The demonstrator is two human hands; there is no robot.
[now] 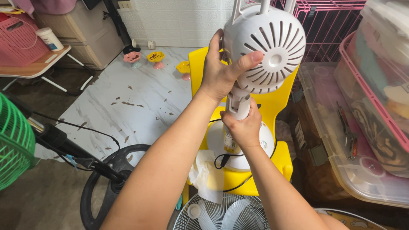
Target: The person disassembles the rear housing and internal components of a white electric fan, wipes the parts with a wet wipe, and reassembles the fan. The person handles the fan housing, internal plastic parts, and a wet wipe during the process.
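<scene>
White plastic fan motor housing point(272, 44), slotted, held up over a yellow chair point(272, 102). Left hand point(221, 72) wraps its side, thumb across the slots, grip clamped on the housing. Right hand point(243, 127) sits below, grip closed around the fan's neck point(237, 104). Round white fan base point(238, 147) rests on the chair seat, black cord point(221, 159) trailing off it, white cloth point(206, 176) beside. Fan guard with blades point(221, 213) lies on the floor just in front. Clear storage bin point(341, 140) stands right.
</scene>
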